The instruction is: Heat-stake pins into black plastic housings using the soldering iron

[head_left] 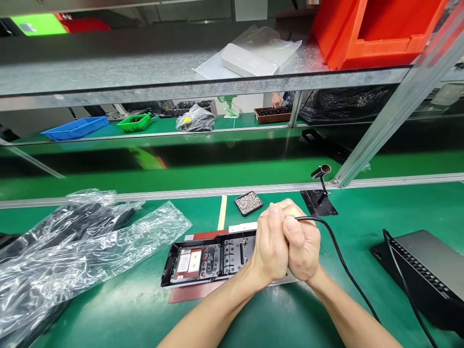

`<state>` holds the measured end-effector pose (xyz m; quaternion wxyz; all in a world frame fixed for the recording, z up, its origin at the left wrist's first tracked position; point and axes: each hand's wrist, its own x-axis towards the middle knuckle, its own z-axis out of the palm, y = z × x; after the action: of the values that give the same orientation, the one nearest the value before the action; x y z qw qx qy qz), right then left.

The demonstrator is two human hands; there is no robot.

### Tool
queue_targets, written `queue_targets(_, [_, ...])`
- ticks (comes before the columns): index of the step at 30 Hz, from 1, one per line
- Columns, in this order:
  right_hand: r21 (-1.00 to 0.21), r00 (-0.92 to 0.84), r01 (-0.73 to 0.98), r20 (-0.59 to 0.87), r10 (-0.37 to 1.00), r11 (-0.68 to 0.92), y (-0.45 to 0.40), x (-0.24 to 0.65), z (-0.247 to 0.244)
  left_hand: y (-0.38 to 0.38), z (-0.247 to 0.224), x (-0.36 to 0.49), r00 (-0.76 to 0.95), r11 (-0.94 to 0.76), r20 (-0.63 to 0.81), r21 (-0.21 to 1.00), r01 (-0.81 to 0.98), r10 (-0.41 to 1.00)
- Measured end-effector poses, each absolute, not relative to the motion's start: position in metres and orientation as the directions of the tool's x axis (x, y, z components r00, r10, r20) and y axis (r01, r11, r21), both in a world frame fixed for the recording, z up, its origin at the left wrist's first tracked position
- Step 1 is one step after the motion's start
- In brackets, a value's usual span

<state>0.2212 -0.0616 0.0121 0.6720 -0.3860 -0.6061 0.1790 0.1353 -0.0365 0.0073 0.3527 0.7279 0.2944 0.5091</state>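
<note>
My left hand [271, 241] and my right hand [302, 244] are pressed together, fingers curled, over the right end of a long black plastic housing [221, 256]. What they grip between them is hidden. A black cable [335, 241] comes out at the top of my right hand and runs down to the right. Beneath the housing lies a reddish-brown mat [194, 293]. Inside its left part is a white label. Just behind it sits a small black tray [248, 203] of tiny metal parts.
Clear plastic bags [90, 256] with black parts cover the left. A black stand [319, 200] is behind my hands, a black device [420, 270] at right. A metal shelf [163, 87] crosses above, holding a red bin [384, 60]. Beyond, a person's hand [276, 100] reaches into a brown tray [271, 118].
</note>
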Motion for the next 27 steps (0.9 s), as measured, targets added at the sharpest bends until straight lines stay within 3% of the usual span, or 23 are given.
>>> queue_targets(6, [-0.695,0.180,0.335,0.710,0.681,0.636,-0.062,0.226,0.022,-0.035,0.029,0.129,0.534,-0.330,0.324,0.940,-0.088,0.781])
queue_targets(11, [-0.696,0.207,0.430,0.696,0.688,0.575,-0.068,0.227,0.028,-0.022,0.035,0.106,0.573,-0.500,0.408,0.866,0.004,0.711])
queue_targets(15, [-0.824,0.265,0.166,0.566,0.780,0.542,-0.072,0.220,0.027,-0.014,0.021,0.069,0.466,-0.460,0.359,0.879,0.121,0.809])
queue_targets(18, [-0.863,0.301,-0.050,0.466,0.832,0.502,-0.071,0.212,0.026,-0.016,0.003,0.038,0.475,-0.442,0.284,0.858,0.262,0.833])
queue_targets(22, [-0.848,0.381,-0.149,0.425,0.821,0.508,-0.068,0.203,0.028,-0.024,-0.027,0.009,0.503,-0.493,0.250,0.752,0.438,0.827])
queue_targets(27, [-0.857,0.441,-0.139,0.394,0.806,0.496,-0.064,0.200,0.031,-0.027,-0.056,-0.001,0.545,-0.673,0.396,0.487,0.557,0.739])
